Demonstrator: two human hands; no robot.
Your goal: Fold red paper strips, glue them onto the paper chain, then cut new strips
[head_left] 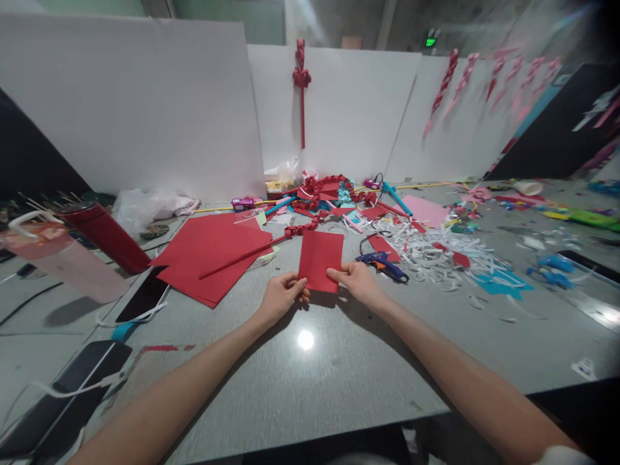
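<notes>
A small rectangle of red paper [321, 258] is held up above the grey table between my two hands. My left hand [283, 295] pinches its lower left corner, thumb in front and fingers behind. At the lower right edge, my right hand [359, 282] grips the paper with the thumb on its face. Large red sheets [208, 248] lie overlapping to the left, with a thin red paper stick [242, 257] across them. Just right of my right hand rests a blue glue gun [385, 263] with an orange trigger.
White paper strips [436, 252] heap up on the right beside a cyan paper piece [504, 281]. A red bottle [106, 237] and a pink bottle [68, 261] stand left. Behind, a white partition [349, 110] carries a red paper ornament [301, 84].
</notes>
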